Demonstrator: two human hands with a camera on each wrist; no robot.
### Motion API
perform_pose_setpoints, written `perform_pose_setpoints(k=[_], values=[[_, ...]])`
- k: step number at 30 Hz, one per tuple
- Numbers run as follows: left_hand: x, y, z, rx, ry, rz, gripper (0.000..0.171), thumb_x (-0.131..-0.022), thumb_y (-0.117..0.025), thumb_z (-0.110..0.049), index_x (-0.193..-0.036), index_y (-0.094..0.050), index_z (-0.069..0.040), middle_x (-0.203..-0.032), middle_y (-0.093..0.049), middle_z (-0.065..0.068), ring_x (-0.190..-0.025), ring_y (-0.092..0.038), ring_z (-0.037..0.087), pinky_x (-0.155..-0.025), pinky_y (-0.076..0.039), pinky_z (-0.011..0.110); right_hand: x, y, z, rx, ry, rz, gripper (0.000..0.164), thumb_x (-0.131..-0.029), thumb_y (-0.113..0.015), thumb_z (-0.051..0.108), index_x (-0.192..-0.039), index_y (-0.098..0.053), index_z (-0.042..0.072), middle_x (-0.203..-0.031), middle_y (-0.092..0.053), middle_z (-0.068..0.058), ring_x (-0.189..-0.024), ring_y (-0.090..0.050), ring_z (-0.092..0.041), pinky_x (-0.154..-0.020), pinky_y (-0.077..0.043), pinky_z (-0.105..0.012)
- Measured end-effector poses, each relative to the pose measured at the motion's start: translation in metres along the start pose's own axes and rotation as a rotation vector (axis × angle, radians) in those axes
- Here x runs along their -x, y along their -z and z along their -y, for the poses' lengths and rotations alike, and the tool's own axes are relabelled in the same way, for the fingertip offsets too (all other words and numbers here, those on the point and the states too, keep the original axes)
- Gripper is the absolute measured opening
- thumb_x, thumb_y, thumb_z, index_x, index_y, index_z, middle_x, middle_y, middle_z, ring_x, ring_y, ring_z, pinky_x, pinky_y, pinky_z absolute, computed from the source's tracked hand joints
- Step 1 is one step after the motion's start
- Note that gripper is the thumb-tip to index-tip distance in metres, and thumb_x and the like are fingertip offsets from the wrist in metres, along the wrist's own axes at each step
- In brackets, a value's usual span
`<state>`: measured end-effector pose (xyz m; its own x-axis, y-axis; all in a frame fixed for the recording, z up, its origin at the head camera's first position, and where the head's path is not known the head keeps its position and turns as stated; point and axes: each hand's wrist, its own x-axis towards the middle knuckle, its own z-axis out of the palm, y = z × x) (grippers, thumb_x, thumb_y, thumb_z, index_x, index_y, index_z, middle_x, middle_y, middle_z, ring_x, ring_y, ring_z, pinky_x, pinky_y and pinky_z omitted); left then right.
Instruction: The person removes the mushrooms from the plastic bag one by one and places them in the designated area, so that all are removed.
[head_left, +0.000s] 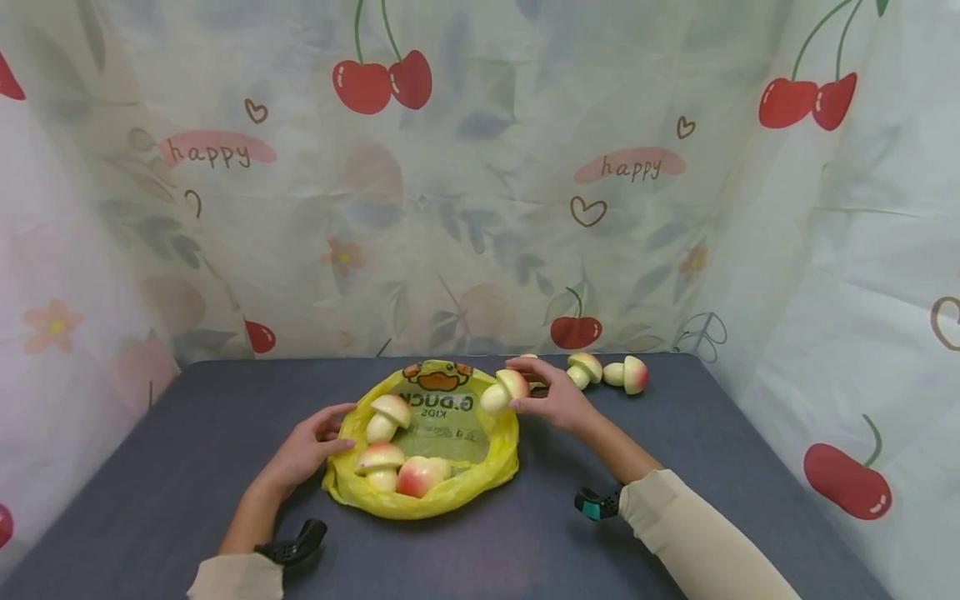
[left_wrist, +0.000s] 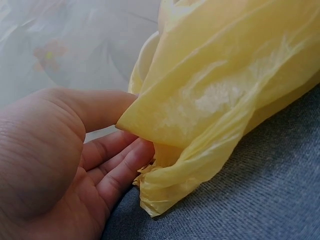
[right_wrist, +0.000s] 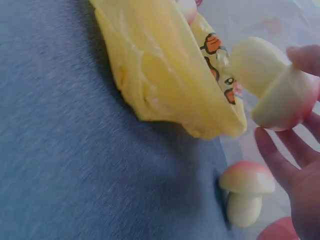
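Observation:
A yellow plastic bag (head_left: pixel 420 502) with a duck print stands with its mouth wide, three red-and-cream toy mushrooms inside, one of them (head_left: pixel 390 412) at the left. My left hand (head_left: pixel 307 446) pinches the bag's left rim between thumb and fingers; the left wrist view shows the yellow film (left_wrist: pixel 200 105) at the fingertips. Over the bag's right rim, my right hand (head_left: pixel 551 396) holds another toy mushroom (head_left: pixel 504 392) by its cap, stem toward the bag. In the right wrist view the held mushroom (right_wrist: pixel 275 85) sits between thumb and fingers, beside the duck-printed bag side.
More toy mushrooms lie at the table's back right, one (head_left: pixel 583 369) beside another (head_left: pixel 628 375); one more is partly hidden behind my right hand. The dark table (head_left: pixel 480 558) is bordered by a cherry-printed curtain (head_left: pixel 480 208) at the back and sides.

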<state>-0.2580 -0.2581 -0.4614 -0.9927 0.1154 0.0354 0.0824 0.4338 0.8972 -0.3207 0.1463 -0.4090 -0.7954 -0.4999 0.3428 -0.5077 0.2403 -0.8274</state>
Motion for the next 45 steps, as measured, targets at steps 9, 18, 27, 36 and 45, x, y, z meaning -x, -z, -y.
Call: perform_pose_setpoints(k=[9, 18, 27, 36, 45], values=[[-0.002, 0.002, 0.002, -0.018, 0.007, -0.002, 0.058, -0.093, -0.067, -0.015, -0.145, -0.044, -0.006, -0.119, -0.060, 0.018, -0.100, -0.057, 0.026, -0.082, -0.048, 0.035, 0.015, 0.018, -0.004, -0.086, 0.005, -0.159, 0.054, -0.086, -0.070, -0.002, -0.137, -0.050, -0.004, -0.133, -0.053, -0.020, -0.110, -0.054, -0.032, -0.083, -0.050, -0.032], [-0.002, 0.001, 0.002, -0.012, -0.003, 0.001, 0.058, -0.092, -0.068, -0.016, -0.144, -0.044, -0.006, -0.119, -0.060, 0.019, -0.100, -0.058, 0.026, -0.081, -0.048, 0.034, 0.031, 0.043, 0.027, -0.073, -0.018, -0.340, 0.052, -0.086, -0.066, -0.007, -0.135, -0.047, -0.012, -0.128, -0.052, -0.029, -0.108, -0.052, -0.028, -0.078, -0.047, -0.020], [-0.002, 0.001, 0.002, -0.010, 0.002, 0.004, 0.059, -0.093, -0.068, -0.017, -0.145, -0.043, -0.006, -0.121, -0.059, 0.019, -0.102, -0.058, 0.027, -0.084, -0.048, 0.038, 0.040, 0.074, 0.028, 0.000, 0.014, -0.484, 0.049, -0.088, -0.066, -0.006, -0.135, -0.049, -0.010, -0.131, -0.050, -0.029, -0.106, -0.053, -0.020, -0.078, -0.046, -0.015], [-0.001, 0.001, 0.002, -0.013, -0.005, 0.009, 0.059, -0.093, -0.068, -0.017, -0.145, -0.043, -0.005, -0.121, -0.058, 0.021, -0.102, -0.058, 0.027, -0.082, -0.049, 0.034, 0.045, 0.097, 0.023, -0.027, -0.042, -0.666, 0.050, -0.087, -0.067, -0.005, -0.133, -0.049, -0.011, -0.128, -0.052, -0.022, -0.105, -0.052, -0.013, -0.083, -0.043, -0.017], [-0.002, 0.001, 0.003, -0.010, 0.002, 0.000, 0.058, -0.092, -0.068, -0.016, -0.145, -0.044, -0.007, -0.120, -0.059, 0.018, -0.101, -0.058, 0.027, -0.083, -0.048, 0.036, 0.054, 0.115, 0.010, 0.025, -0.091, -0.788, 0.047, -0.087, -0.066, -0.003, -0.131, -0.051, -0.009, -0.125, -0.053, -0.018, -0.102, -0.053, -0.011, -0.081, -0.042, -0.014]])
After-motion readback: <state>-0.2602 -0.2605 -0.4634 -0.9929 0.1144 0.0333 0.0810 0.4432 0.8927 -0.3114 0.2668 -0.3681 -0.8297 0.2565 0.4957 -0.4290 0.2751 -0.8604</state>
